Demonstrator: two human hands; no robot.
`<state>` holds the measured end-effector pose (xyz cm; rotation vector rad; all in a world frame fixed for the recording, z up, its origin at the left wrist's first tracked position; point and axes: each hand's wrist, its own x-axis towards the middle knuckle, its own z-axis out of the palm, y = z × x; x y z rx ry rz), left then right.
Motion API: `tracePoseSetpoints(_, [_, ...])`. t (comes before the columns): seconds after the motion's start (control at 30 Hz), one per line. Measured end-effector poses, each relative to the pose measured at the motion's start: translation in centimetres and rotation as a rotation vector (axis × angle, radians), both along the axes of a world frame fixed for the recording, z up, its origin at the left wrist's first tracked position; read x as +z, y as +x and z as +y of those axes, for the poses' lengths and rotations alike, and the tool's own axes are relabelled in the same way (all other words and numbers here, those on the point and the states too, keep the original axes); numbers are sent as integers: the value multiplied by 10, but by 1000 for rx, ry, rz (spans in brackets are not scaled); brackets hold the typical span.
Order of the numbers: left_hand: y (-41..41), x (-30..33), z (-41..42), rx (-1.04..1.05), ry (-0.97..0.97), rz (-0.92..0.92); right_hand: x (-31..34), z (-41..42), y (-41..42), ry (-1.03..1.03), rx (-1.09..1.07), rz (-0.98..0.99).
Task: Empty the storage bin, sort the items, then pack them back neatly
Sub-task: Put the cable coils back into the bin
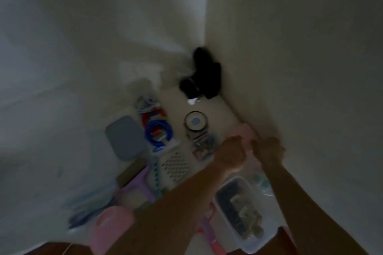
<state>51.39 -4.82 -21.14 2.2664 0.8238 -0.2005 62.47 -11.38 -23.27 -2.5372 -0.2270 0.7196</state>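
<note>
- Head view: left hand point(232, 152) and right hand point(267, 151), fingers curled, both grip pink item point(247, 130), likely steadying it.
- Jar point(195, 123), blue coil point(158, 131) left of hands, apparently sorted.

We look down into a dim room corner, where two plain pale walls point(290, 47) meet in a vertical seam just right of center frame. A light floor point(41, 172) spreads below; reddish-brown wood point(51, 249) edges the bottom. Motion blur softens everything.
</note>
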Motion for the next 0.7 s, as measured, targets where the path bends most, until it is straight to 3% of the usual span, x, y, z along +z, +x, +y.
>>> tracePoseSetpoints(0.1, [-41,44,-3,158,-77,-149,46,-9,-35,89,111,-181])
tracePoseSetpoints(0.2, [-109,93,9,402,-22,-317,105,4,-103,422,212,-129])
tracePoseSetpoints(0.3, [-189,121,29,518,152,-395,152,30,-182,614,425,-43])
tracePoseSetpoints(0.5, [-356,128,70,710,509,-298,177,94,-299,805,665,1])
tracePoseSetpoints(0.7, [-477,94,92,800,764,20,156,122,-376,778,822,74])
